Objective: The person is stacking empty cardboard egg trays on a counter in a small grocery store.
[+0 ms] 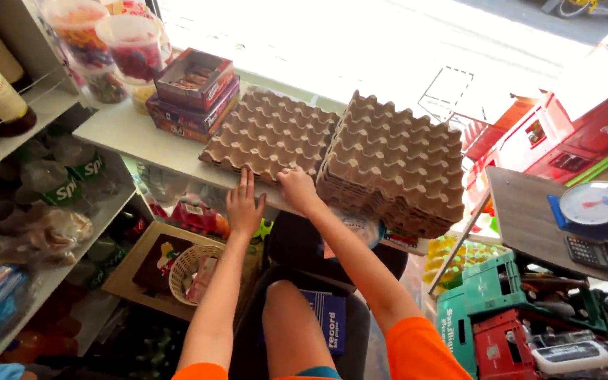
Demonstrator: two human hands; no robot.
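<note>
Your orange sleeves sit lowest in view, at six o'clock, with both forearms reaching up toward the white table (117, 130). Your left hand (244, 205) lies flat, fingers straight and spread, fingertips touching the near edge of the flatter stack of cardboard egg trays (270, 134); it grips nothing. Your right hand (297, 188), just beside it at three o'clock, has its fingers curled against that same edge, though I cannot tell whether they grip it. A taller tray pile (395, 163) stands touching the flat stack at three o'clock. Purple boxes (193, 95) rest at ten o'clock.
</note>
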